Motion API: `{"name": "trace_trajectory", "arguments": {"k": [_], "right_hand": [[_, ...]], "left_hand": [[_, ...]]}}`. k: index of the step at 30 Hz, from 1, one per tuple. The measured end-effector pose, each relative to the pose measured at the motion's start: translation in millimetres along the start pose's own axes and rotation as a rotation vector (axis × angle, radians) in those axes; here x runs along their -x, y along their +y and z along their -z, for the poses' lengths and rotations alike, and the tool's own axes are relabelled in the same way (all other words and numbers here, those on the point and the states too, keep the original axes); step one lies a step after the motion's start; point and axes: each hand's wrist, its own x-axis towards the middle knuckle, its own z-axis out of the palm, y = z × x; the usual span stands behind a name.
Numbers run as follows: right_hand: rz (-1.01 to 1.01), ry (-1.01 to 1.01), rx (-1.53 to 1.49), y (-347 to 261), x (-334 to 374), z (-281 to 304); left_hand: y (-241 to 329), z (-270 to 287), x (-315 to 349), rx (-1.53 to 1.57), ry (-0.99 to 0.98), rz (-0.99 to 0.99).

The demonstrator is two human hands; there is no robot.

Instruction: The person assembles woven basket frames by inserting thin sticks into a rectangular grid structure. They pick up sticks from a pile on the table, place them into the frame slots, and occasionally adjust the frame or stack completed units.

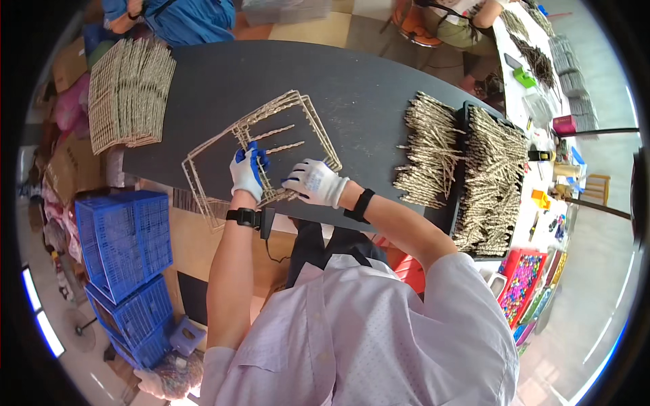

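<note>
A beige rectangular frame of twisted strands lies tilted on the dark table, with a crossbar through its middle. My left hand, in a white glove with blue fingers, is closed round that crossbar. My right hand, gloved alike, has its fingers curled and pressed down at the frame's near edge, gripping it; the fingertips partly hide what is under them. Short twisted sticks stick out from the crossbar toward the right, inside the frame.
On the table, a stack of finished-looking beige frames stands far left. A loose pile of twisted sticks lies right, beside a black tray full of more. Blue crates stand left. Other people sit across the table.
</note>
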Motion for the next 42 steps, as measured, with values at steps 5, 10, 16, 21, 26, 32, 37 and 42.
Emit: {"name": "trace_trajectory", "arguments": {"k": [5,10,16,21,26,32,37,42], "right_hand": [[-0.358,-0.230,-0.448,12,0,5],[-0.211,-0.046,-0.033,-7,2,13],[-0.089,0.539,0.041,-22,-7,73],[-0.505,1.395,-1.582,-6,30,142],[-0.886,1.701,-1.213,25,168,195],[-0.871,2.080,-1.232,90,441,175],[-1.119,1.932,-0.914,155,572,179],[-1.142,1.849,-0.673,121,520,220]], "left_hand": [[13,-24,20,-0.211,-0.273,-0.251],[23,-32,4,-0.122,-0.127,-0.178],[11,-17,-6,0.022,-0.028,-0.033],[11,-33,12,-0.128,-0.086,-0.066],[14,-2,3,-0.123,-0.187,-0.139],[22,-17,21,-0.246,-0.202,-0.190],[9,-34,25,-0.273,-0.289,-0.210],[20,-67,65,-0.530,-0.266,-0.261]]}}
